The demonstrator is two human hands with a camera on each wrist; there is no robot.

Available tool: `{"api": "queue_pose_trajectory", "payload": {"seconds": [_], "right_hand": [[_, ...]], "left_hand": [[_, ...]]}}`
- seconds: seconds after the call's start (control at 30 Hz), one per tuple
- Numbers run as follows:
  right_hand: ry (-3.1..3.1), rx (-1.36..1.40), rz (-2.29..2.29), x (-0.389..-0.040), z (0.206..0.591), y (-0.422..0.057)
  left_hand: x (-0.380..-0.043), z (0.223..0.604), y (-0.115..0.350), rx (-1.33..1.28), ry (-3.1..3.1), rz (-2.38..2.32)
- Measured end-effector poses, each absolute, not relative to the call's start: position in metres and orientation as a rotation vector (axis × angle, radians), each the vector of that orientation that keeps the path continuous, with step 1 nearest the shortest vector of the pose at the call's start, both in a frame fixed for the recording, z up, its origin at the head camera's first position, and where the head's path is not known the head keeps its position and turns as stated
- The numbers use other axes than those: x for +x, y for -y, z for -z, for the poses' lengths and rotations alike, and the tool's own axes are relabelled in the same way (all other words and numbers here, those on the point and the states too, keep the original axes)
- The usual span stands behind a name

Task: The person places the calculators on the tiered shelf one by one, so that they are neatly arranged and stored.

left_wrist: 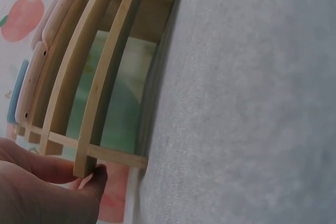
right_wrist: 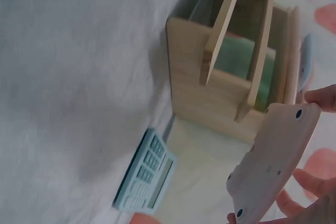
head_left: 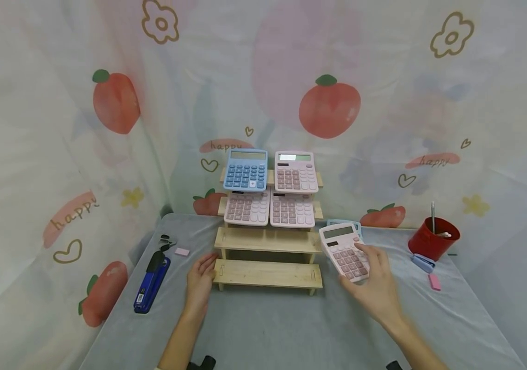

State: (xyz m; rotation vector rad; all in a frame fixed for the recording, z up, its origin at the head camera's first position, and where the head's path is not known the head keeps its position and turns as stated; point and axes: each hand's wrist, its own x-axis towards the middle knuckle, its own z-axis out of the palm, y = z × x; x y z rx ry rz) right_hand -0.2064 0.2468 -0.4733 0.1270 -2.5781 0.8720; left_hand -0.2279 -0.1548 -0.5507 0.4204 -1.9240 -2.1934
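Observation:
A stepped wooden shelf [head_left: 268, 273] stands at the middle of the grey table. Two pink calculators [head_left: 292, 210] lean on its second tier from the top; above them are a blue calculator [head_left: 246, 170] and another pink one. My left hand [head_left: 199, 282] pinches the left end of the lowest board, thumb and fingers on either side of it in the left wrist view. In my right hand [head_left: 376, 285] a pink calculator [head_left: 344, 249] is held by its edges, tilted, off the table beside the shelf's right side. Behind it a light blue calculator [right_wrist: 147, 174] lies on the table.
At the left lie a blue stapler [head_left: 152, 282], a small pink eraser [head_left: 182, 252] and a dark object [head_left: 167, 241]. A red cup [head_left: 433, 239] with a pencil stands at the right, near a small blue stapler [head_left: 423, 263] and a pink eraser [head_left: 434, 281]. A patterned curtain hangs behind.

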Motion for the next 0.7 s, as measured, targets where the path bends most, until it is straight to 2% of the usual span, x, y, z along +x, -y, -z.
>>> {"api": "queue_pose_trajectory", "payload": {"seconds": [0.43,0.7], "right_hand": [[2.478,0.327,-0.879,-0.199,0.483,-0.212],[2.476,0.317,-0.883,-0.196,0.481,-0.204]], "left_hand": [[-0.229,0.553,0.155,0.406,1.913,2.173],[-0.227,0.553,0.155,0.401,1.901,2.181]]}}
